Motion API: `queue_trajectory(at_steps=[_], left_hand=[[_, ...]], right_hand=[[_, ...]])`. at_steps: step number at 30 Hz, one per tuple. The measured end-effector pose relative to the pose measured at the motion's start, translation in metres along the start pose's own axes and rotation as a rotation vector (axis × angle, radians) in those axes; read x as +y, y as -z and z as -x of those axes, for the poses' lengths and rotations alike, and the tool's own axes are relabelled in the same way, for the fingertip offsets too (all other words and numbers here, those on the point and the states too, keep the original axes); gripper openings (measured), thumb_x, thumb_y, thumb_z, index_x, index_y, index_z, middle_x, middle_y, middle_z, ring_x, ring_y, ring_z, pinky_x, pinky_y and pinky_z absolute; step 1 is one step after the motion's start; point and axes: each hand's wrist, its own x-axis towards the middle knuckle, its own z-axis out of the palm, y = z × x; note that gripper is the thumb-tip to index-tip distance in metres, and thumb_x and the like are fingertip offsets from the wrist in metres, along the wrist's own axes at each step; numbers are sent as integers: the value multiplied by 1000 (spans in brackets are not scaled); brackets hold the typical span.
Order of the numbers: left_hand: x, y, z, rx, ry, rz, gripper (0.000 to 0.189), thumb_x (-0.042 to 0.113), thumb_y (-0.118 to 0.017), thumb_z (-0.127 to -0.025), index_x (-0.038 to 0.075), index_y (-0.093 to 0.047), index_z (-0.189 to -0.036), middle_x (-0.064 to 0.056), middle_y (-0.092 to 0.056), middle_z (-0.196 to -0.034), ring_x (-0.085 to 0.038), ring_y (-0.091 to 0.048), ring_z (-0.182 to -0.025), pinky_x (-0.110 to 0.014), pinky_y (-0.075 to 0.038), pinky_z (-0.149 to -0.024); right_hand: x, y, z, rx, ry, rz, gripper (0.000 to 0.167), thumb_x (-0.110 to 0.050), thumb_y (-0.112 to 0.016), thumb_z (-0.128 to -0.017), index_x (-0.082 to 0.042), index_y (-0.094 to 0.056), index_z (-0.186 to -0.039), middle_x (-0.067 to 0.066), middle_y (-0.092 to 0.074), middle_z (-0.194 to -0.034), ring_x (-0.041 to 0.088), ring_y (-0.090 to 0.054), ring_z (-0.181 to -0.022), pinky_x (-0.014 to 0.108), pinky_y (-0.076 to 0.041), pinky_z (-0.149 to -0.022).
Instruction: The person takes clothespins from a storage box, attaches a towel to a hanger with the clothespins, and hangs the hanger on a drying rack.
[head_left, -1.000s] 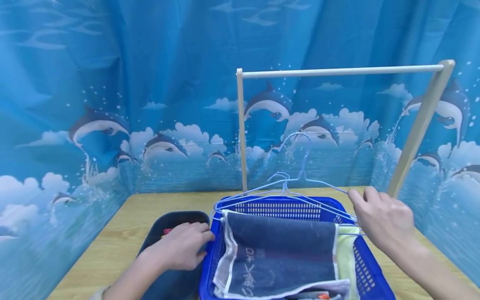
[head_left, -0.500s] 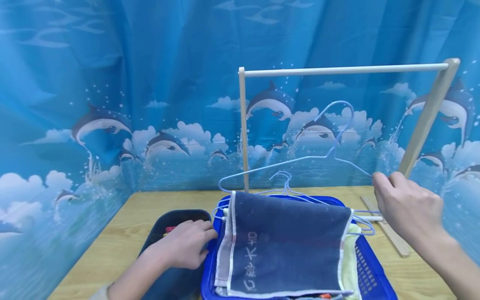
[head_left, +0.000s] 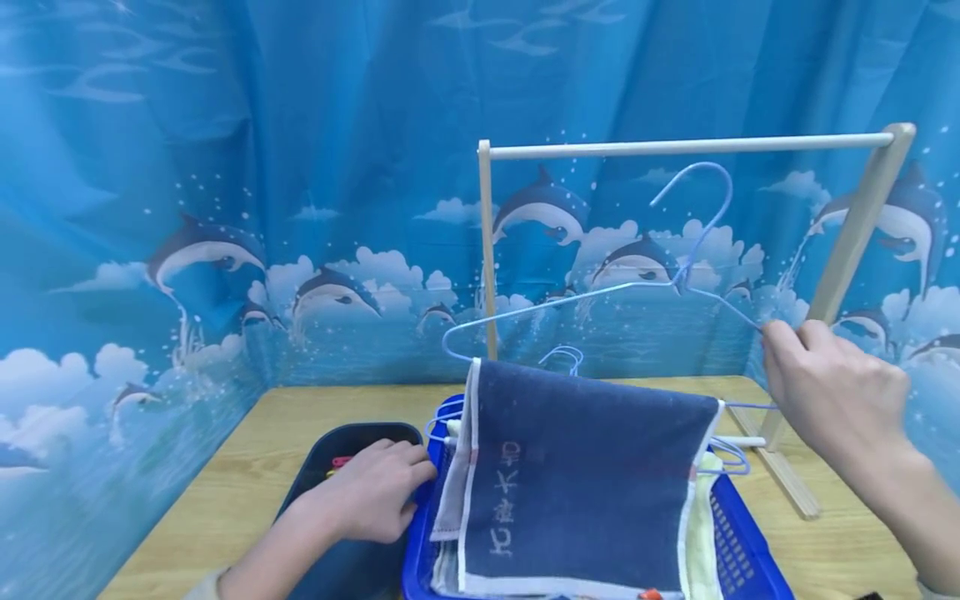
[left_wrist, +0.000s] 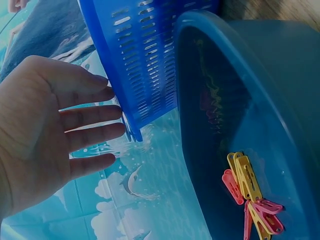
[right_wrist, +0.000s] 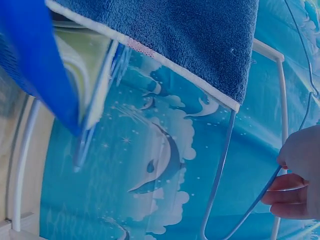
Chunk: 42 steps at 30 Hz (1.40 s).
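Observation:
My right hand [head_left: 836, 387] pinches the right shoulder of a light-blue wire hanger [head_left: 555, 304]; in the right wrist view, thumb and fingers [right_wrist: 290, 195] close on the wire. A dark navy towel [head_left: 585, 483] with white edging is draped over its lower bar, partly raised above the blue basket [head_left: 738, 537]. My left hand [head_left: 375, 492] is at the basket's left rim; in the left wrist view its nearly straight fingers [left_wrist: 97, 135] reach the basket's edge. More hangers [head_left: 731, 457] and a pale yellow cloth [head_left: 707, 533] lie in the basket, mostly hidden by the towel.
Behind the basket stands a wooden drying rack with a white top bar [head_left: 675, 148]; its foot [head_left: 787, 483] is at the right. A dark tub [head_left: 322, 437] at the left holds several pink and yellow clothespins [left_wrist: 245, 175]. A dolphin-print curtain [head_left: 360, 208] hangs behind the table [head_left: 225, 467].
My right hand has moved up and to the right, lifting the hanger and its navy towel partly out of the basket. The left hand has stayed at the rim.

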Motion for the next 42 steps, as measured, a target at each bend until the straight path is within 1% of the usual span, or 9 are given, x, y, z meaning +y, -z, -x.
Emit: queue_trajectory(at_steps=[6, 11, 14, 20, 24, 30, 33, 37, 42], left_hand=[[-2, 1, -2, -2, 1, -4, 17, 21, -67, -75, 16, -61, -91, 6, -56, -90, -14, -54, -83, -37, -44, -70], [-10, 7, -7, -90, 43, 67, 19, 27, -67, -80, 17, -64, -96, 7, -56, -87, -11, -54, -81, -35, -45, -69], [-18, 13, -10, -123, 102, 141, 23, 29, -66, -83, 16, -65, -101, 6, -58, -90, -10, -55, -81, -34, -47, -70], [-42, 15, -20, -131, 246, 222, 18, 23, -67, -83, 11, -65, -96, 1, -60, -88, -15, -56, -77, -36, -47, -68], [-58, 9, -24, -153, 345, 274, 18, 20, -66, -85, 6, -65, -97, -2, -61, -89, -17, -58, -79, -38, -48, -70], [-77, -7, -26, -199, 463, 293, 20, 20, -66, -85, 6, -65, -100, -3, -64, -91, -18, -60, -82, -39, -49, -72], [-84, -16, -26, -199, 458, 266, 17, 19, -67, -84, 6, -66, -95, -3, -64, -87, -20, -60, -80, -39, -49, -71], [-89, -32, -23, -211, 447, 248, 8, 20, -69, -81, 12, -66, -80, 3, -61, -74, -16, -57, -68, -37, -46, -63], [-91, -50, -19, -233, 441, 252, 7, 21, -70, -81, 16, -68, -76, 7, -61, -72, -14, -57, -67, -35, -47, -65]], right_hand=[[5, 0, -7, 26, -29, -3, 41, -28, -27, -98, 0, -54, -86, 18, -44, -57, 20, -25, -32, 30, -13, -29], [6, 3, -12, -22, -43, 2, 43, -31, -25, -98, -1, -54, -85, 18, -47, -60, 22, -28, -34, 33, -16, -28], [6, 5, -13, -37, -59, -5, 40, -31, -28, -98, -3, -54, -85, 18, -48, -61, 25, -30, -35, 35, -18, -28], [6, 9, -14, -84, -109, -20, 23, -22, -42, -94, -4, -55, -87, 19, -50, -64, 31, -35, -37, 43, -22, -28], [6, 12, -13, -137, -141, -28, 11, -15, -51, -89, -5, -55, -89, 18, -50, -65, 31, -37, -39, 44, -23, -29], [5, 12, -12, -157, -142, -33, 8, -13, -54, -87, -5, -55, -86, 15, -48, -63, 28, -35, -39, 42, -22, -28], [4, 12, -12, -155, -146, -36, 9, -14, -54, -88, -5, -55, -84, 13, -47, -62, 27, -35, -39, 42, -22, -29], [3, 12, -12, -157, -152, -40, 11, -15, -53, -88, -6, -53, -83, 12, -46, -61, 28, -35, -40, 44, -22, -29], [2, 10, -10, -145, -137, -36, 15, -18, -49, -91, -6, -52, -82, 10, -43, -59, 26, -32, -39, 41, -21, -29]])
